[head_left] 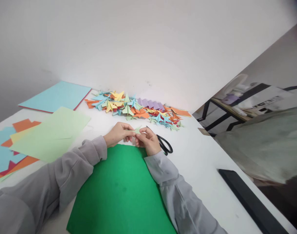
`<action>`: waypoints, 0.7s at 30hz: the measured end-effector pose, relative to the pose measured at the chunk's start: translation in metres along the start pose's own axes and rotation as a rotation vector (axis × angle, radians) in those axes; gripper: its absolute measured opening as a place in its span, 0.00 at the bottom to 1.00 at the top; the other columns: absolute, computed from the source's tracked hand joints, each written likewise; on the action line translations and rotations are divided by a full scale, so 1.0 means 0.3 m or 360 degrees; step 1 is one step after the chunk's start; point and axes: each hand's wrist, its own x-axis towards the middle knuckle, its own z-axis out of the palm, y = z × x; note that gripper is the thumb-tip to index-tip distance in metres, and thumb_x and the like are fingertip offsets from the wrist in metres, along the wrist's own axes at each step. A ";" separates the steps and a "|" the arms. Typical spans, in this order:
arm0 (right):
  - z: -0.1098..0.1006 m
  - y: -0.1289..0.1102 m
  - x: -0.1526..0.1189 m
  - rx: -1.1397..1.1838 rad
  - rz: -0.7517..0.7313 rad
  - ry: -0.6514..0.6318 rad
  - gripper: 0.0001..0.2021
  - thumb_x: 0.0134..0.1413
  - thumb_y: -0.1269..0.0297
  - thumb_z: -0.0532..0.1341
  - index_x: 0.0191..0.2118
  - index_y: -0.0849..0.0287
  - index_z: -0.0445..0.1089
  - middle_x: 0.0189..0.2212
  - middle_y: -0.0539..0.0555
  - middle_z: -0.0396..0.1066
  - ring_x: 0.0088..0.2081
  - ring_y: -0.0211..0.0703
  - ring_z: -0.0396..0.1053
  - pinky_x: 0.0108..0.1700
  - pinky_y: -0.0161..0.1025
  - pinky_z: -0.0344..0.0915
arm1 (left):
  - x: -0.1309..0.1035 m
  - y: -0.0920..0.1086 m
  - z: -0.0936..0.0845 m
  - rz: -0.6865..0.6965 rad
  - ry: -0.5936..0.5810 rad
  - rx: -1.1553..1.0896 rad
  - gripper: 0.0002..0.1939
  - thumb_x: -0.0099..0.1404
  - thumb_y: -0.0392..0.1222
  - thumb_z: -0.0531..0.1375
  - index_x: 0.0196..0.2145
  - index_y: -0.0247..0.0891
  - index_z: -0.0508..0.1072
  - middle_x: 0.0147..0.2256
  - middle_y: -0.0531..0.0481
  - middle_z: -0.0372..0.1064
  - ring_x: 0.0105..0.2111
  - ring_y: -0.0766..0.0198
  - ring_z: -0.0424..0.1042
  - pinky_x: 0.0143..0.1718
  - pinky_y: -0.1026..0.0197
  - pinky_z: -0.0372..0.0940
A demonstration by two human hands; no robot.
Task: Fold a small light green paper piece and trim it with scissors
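Between my two hands is a small folded piece of light green paper (138, 130), held above the far edge of a green sheet (121, 188). My left hand (120, 133) pinches its left side between thumb and fingers. On the other side, my right hand (148, 139) grips it with curled fingers. The paper's lower part is hidden by the fingertips. Just right of my right hand lie scissors with black handles (165, 144), their blades mostly covered by the hand. Beyond both hands, a heap of colourful folded paper pieces (129, 107) lies along the wall.
Light green sheets (53, 133) overlap orange, yellow and blue paper scraps at the left. A light blue sheet (57, 96) lies by the wall over something red. A long black object (245, 198) rests near the table's right edge. Past it stands a shelf (226, 109).
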 end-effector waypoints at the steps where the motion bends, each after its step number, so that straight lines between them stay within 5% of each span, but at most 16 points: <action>1: 0.001 0.000 0.001 -0.0010 -0.0014 0.0005 0.15 0.34 0.60 0.65 0.28 0.57 0.60 0.13 0.43 0.66 0.13 0.32 0.62 0.14 0.28 0.59 | 0.001 0.000 0.000 0.0004 0.0004 0.0006 0.05 0.47 0.34 0.61 0.21 0.29 0.68 0.13 0.53 0.63 0.13 0.73 0.61 0.16 0.69 0.54; 9: -0.019 0.020 0.016 -0.0012 -0.0026 -0.0034 0.11 0.34 0.62 0.66 0.24 0.60 0.64 0.14 0.45 0.68 0.13 0.31 0.62 0.14 0.27 0.59 | 0.003 -0.007 -0.003 -0.0033 -0.0027 -0.0040 0.06 0.47 0.35 0.61 0.24 0.30 0.68 0.19 0.48 0.68 0.19 0.69 0.66 0.24 0.65 0.61; 21: -0.006 0.020 0.017 0.0165 -0.0026 0.0013 0.15 0.29 0.64 0.68 0.26 0.61 0.63 0.12 0.47 0.68 0.11 0.33 0.62 0.12 0.28 0.58 | 0.012 -0.029 -0.017 -0.0030 -0.0050 -0.0074 0.13 0.47 0.38 0.63 0.30 0.31 0.66 0.17 0.49 0.67 0.17 0.67 0.67 0.21 0.64 0.62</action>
